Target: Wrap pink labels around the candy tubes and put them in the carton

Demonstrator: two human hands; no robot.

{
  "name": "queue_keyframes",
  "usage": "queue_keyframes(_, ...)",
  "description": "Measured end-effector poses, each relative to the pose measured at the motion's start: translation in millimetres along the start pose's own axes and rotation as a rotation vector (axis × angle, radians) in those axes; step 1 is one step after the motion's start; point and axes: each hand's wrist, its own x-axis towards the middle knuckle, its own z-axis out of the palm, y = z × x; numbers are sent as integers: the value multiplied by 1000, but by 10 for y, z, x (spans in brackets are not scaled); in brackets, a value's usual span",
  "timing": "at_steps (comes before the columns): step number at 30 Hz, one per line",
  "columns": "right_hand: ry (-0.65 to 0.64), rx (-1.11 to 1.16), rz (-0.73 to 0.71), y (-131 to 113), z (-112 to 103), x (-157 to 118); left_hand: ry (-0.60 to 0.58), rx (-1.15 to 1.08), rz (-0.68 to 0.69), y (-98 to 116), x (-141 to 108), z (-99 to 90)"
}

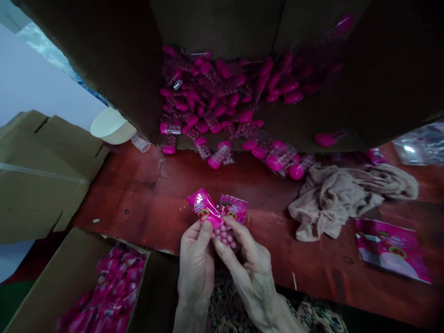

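Observation:
Both of my hands meet above the red wooden table, around one small item. My left hand (196, 256) is closed, its thumb and fingers pinching a glossy pink printed wrapper (204, 208). The wrapper tilts up to the left and covers the top of a clear container of pink balls (226, 237). Around the lower part of that container my right hand (248, 259) is closed, with thumb and index finger on its sides. Just behind the fingers lies another pink printed wrapper (237, 206); whether a fingertip touches it I cannot tell.
A large cardboard box (222, 27) on its side holds many pink-capped containers (208, 92), some spilling onto the table (138, 194). At right lie a crumpled cloth (333, 199) and a pink packet stack (393, 249). An open carton (65, 273) of pink wrapped items (114, 282) stands lower left.

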Motion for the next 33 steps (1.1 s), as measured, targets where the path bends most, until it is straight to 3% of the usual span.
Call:
queue_keyframes(4, -21, 35, 15, -24, 16, 12, -5, 5, 5, 58, 22, 0)
queue_keyframes(6, -3, 78, 89, -44, 19, 29, -13, 2, 9, 76, 33, 13)
queue_keyframes(10, -85, 91, 239, -97, -4, 45, -35, -16, 29, 54, 28, 53)
queue_keyframes(18, -12, -20, 29, -157, -47, -39, -109, -27, -137, -12, -101, 52)
queue_keyframes(24, -173, 119, 215, -265, -22, 55, -75, -59, -67, 95, -91, 33)
queue_keyframes(33, -122, 100, 233, -177, 8, 10, -89, 5, -135, -63, -102, 53)
